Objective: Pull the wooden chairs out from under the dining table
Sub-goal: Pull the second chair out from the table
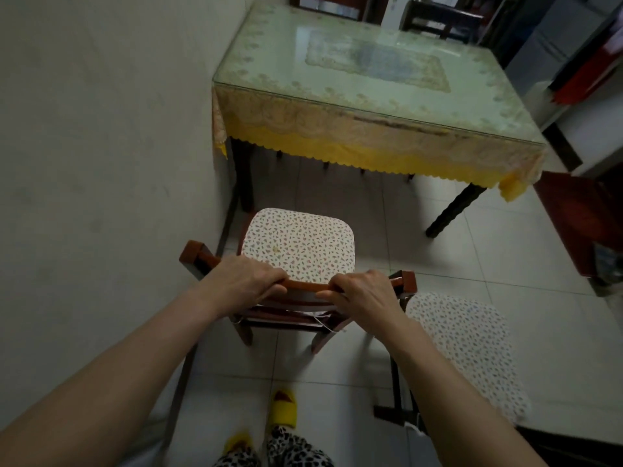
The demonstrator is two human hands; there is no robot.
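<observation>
Head view, looking down and forward. The table, glass-topped over a lace and yellow cloth, fills the far right; its left edge runs along the wall. The wooden chair in hand stands near and left of centre, its floral seat cushion fully clear of the table's near edge, so this chair appears already drawn out. A second chair with a matching cushion stands just beside it on the right, also clear of the table. At least one dark chair shows at the far side, and slender legs show under the cloth's hem; whether more chairs remain tucked there cannot be told.

The left hand and right hand are both curled closed over the chair's top rail, fingers over the far side, spaced a little apart near its middle.

To finish the step well, the pull should run straight toward the person with even force from both hands, keeping the legs level on the tiled floor. Obstacles: the wall close on the left, the second chair nearly touching the right post, and the person's yellow slippers directly behind the chair's near legs.
</observation>
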